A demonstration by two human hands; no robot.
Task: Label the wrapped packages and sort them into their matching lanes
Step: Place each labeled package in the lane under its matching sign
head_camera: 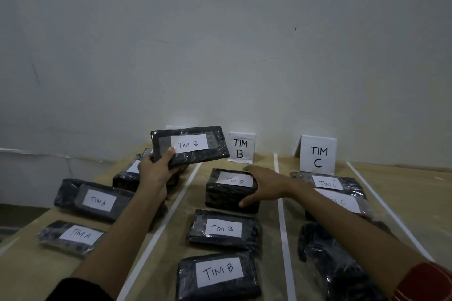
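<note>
My left hand (156, 168) grips a black wrapped package labelled TIM B (193, 145) by its left end and holds it in the air above the back of the left lane. My right hand (263, 184) rests with spread fingers on the right side of another TIM B package (227, 190) lying at the back of the middle lane. Two more TIM B packages (225, 230) (217, 276) lie nearer me in that lane. A standing card reading TIM B (241, 148) marks the middle lane.
White tape lines (281, 203) split the brown table into lanes. TIM A packages (95, 200) (73, 236) lie in the left lane. The right lane has a TIM C card (318, 155), TIM C packages (330, 183) and an unlabelled black package (330, 261).
</note>
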